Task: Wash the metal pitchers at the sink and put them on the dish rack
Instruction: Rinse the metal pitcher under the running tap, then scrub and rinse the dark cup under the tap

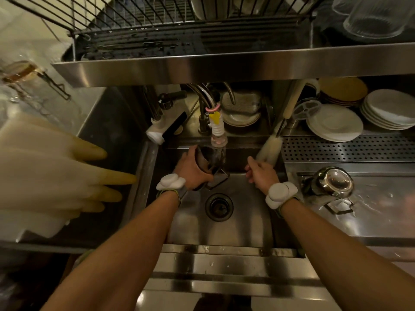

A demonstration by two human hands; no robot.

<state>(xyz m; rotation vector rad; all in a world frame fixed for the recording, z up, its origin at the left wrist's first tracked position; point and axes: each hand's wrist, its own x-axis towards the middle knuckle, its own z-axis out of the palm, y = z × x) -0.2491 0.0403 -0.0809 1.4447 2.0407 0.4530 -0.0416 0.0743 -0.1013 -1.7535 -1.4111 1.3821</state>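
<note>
Both forearms reach forward over the sink (224, 234), bare, each with a white padded band at the wrist.

Left hand (190, 170): we hold a pitcher (210, 159) under the tap (217, 133), fingers wrapped round its body, thumb side up. The pitcher is dark, reflective metal, tilted with its mouth toward the spout; its angular handle (219, 179) sticks out below the hand toward the drain (219, 206).

Right hand (260, 173): our fingers are curled tight round the handle of a brush (269, 150), which points up and away. The bristle head is pale, fuzzy and cylindrical, just beside the pitcher and apart from it.

Tap: curved chrome neck, a ribbed white nozzle with a yellow tag and a pink band, and a clear end piece right above the pitcher.

Sink: brushed steel, rectangular, with a round dark drain in the middle.

Second pitcher (332, 181): polished steel, rounded, lying on its side on the wet surface (381, 209) right of the sink.

Rack (139, 25): dark wire, on a steel shelf above the tap, with a wet tray beneath.

Plates (334, 122): white, stacked on a perforated steel ledge at the right.

Glove (56, 167): pale rubber with yellowed fingertips, large and blurred at the left.
</note>
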